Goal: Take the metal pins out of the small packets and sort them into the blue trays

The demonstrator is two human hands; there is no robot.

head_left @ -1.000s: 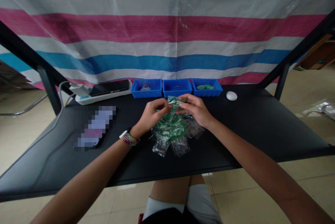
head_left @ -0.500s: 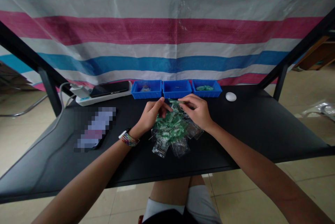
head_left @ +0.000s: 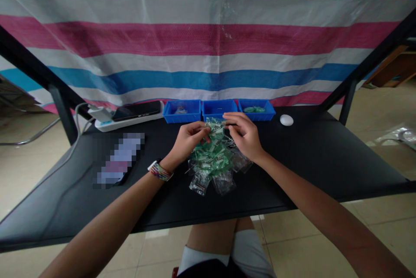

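A small clear green plastic bag [head_left: 214,125] with thin metal pieces showing in it is held above a pile. My left hand [head_left: 191,138] is closed, thumb and fingers pinching the bag's left side. At the bag's right edge is my right hand [head_left: 245,136], its index finger stretched out and its thumb apart from it; whether a fingertip touches the bag is hard to see. Under both hands lies the pile of green bags [head_left: 212,156] with metal pieces. Clear bags [head_left: 224,182] with small parts stick out at its near side.
Three blue bins stand behind the pile: the left bin [head_left: 182,117], the middle bin [head_left: 220,117] and the right bin [head_left: 256,116], with small items inside. A white mouse-like object [head_left: 286,120] sits right. At left are a power strip [head_left: 130,123], a dark phone [head_left: 138,110] and a blurred-out phone [head_left: 120,159].
My left thumb and fingers have closed on the green bag, which now stands more spread out. My right fingers have loosened from their pinch, the index finger straightening.
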